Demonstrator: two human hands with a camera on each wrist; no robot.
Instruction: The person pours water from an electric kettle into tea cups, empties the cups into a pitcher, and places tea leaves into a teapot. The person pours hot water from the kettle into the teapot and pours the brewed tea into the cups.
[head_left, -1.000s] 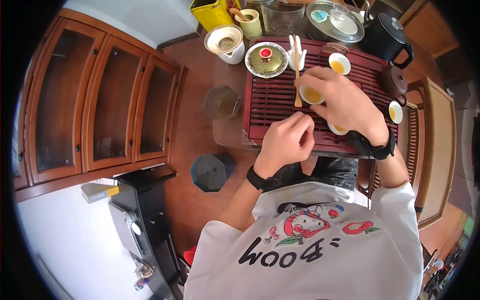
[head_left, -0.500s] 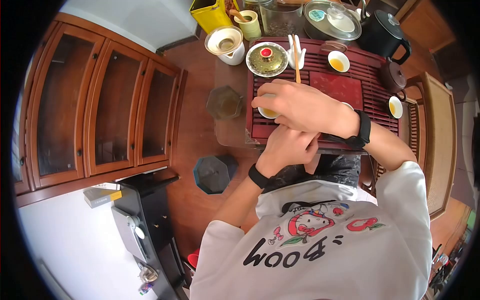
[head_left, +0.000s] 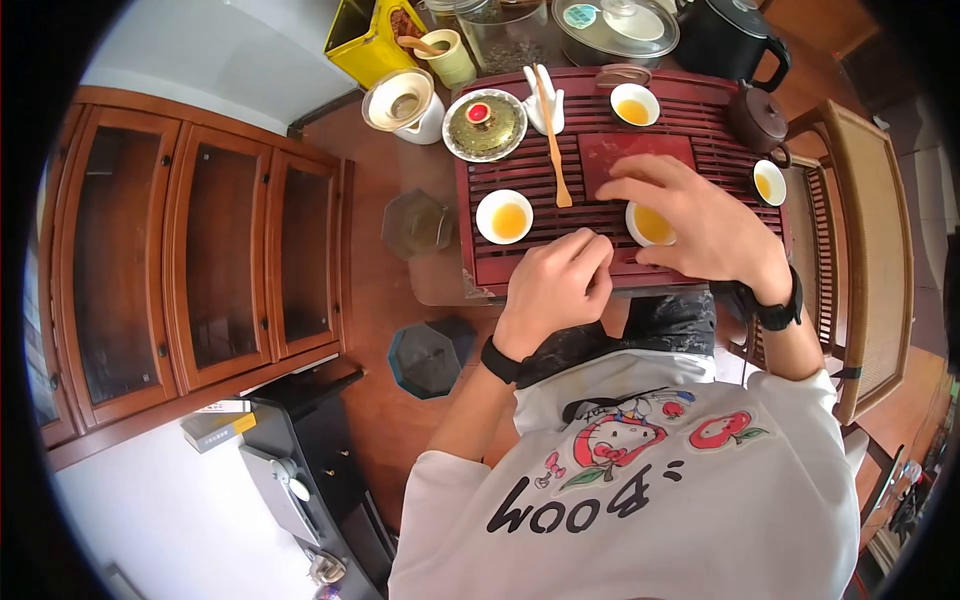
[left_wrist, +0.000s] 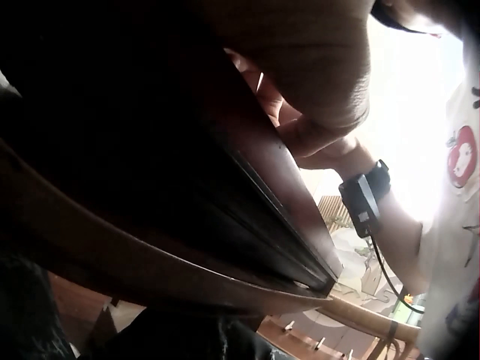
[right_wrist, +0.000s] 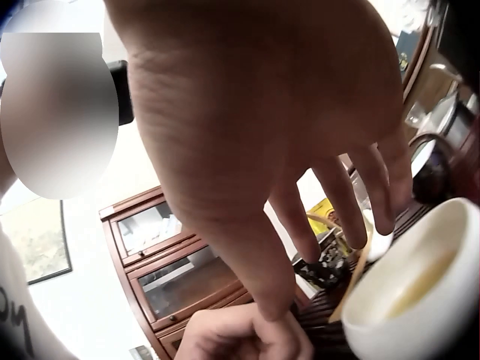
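Note:
My right hand (head_left: pixel 700 220) is over a white cup of yellow tea (head_left: pixel 652 226) at the front of the slatted red tea tray (head_left: pixel 540 262). Its thumb and fingers spread apart around the cup's near side, and in the right wrist view the fingers point loosely down with the cup (right_wrist: pixel 360 330) beside them. My left hand (head_left: pixel 558 282) rests at the tray's front edge, fingers curled in, holding nothing. Just beyond it on the tray stands another tea cup (head_left: pixel 490 220). A wooden tea scoop (head_left: pixel 556 160) leans on a white hand-shaped stand (head_left: pixel 535 112).
A lidded gaiwan (head_left: pixel 462 130) sits at the tray's back left, near a white pitcher with strainer (head_left: pixel 428 125). Another tea cup (head_left: pixel 622 98) stands behind, one more (head_left: pixel 776 192) at the right edge. A brown teapot (head_left: pixel 762 118) and black kettle (head_left: pixel 725 35) stand back right.
My right hand carried one tea cup leftward, let it go on the tray's front left, then came back right over another cup. The left hand stayed near the front edge. The head view shifted.

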